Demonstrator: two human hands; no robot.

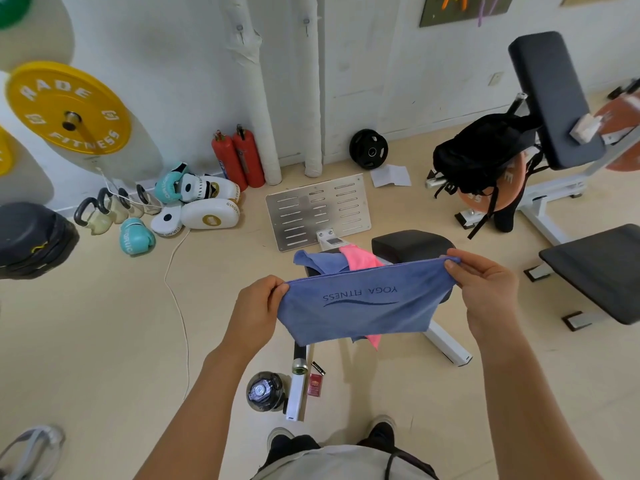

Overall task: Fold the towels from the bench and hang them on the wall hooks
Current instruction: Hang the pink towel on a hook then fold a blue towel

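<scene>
Towel (367,306) stretched sideways between left hand (258,306) and right hand (485,289), print inverted.

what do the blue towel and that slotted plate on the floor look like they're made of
Blue towel: soft matte cloth, likely microfibre; it sags between the left hand and right hand. Slotted plate: probably metal, with a dull silvery sheen and cut slots.

The blue towel (363,303) stretched between the hands is soft matt cloth with a fine nap and darker printed lettering. Behind it a pink towel (360,258) looks like the same matt cloth. The bench (412,244) pad is dark, smooth, faintly shiny vinyl on a white painted metal frame. Far on the floor, a slotted plate (317,211) is brushed bare metal. Two fire extinguishers (239,159) show glossy red paint.
</scene>
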